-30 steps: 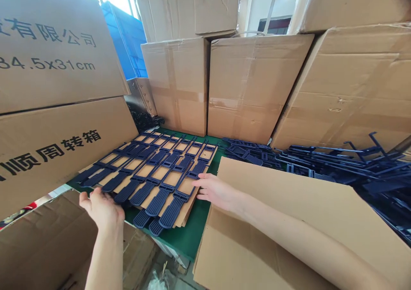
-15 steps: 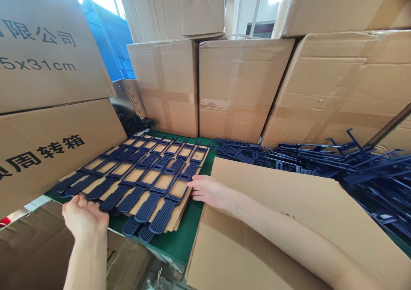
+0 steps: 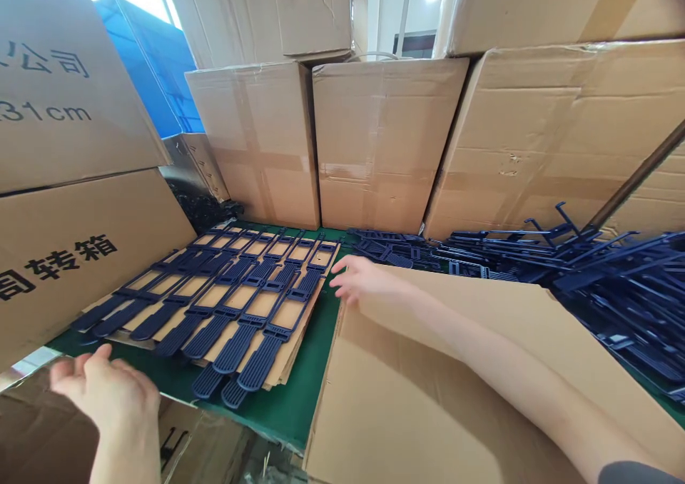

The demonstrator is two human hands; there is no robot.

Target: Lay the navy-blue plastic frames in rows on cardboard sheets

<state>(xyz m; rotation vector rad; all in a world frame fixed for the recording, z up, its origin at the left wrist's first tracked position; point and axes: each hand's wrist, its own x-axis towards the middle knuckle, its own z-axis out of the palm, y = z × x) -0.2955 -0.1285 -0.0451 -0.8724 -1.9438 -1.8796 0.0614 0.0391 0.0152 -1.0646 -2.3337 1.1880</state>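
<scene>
Dark blue plastic frame-like parts with ribbed, rounded ends (image 3: 262, 363) lie in overlapping rows on a stack of cardboard sheets (image 3: 286, 370). My left hand (image 3: 107, 387) hovers past the near left edge of the rows, fingers apart and holding nothing. Just right of the stack, my right hand (image 3: 356, 278) is raised with spread fingers and is empty. It is over the far left corner of a large cardboard sheet (image 3: 417, 398); whether it touches the sheet I cannot tell.
The green tabletop (image 3: 300, 398) carries the stack. A heap of loose dark blue parts (image 3: 631, 305) lies at the right. Cardboard boxes (image 3: 385, 148) line the back, others (image 3: 80, 255) stand at the left, and a blue crate (image 3: 150, 63) is behind. An open carton (image 3: 208, 448) sits below the table edge.
My left hand has drawn away from the rows toward the lower left. My right hand has left the stack's right edge, lifting slightly. The view has shifted a little right.
</scene>
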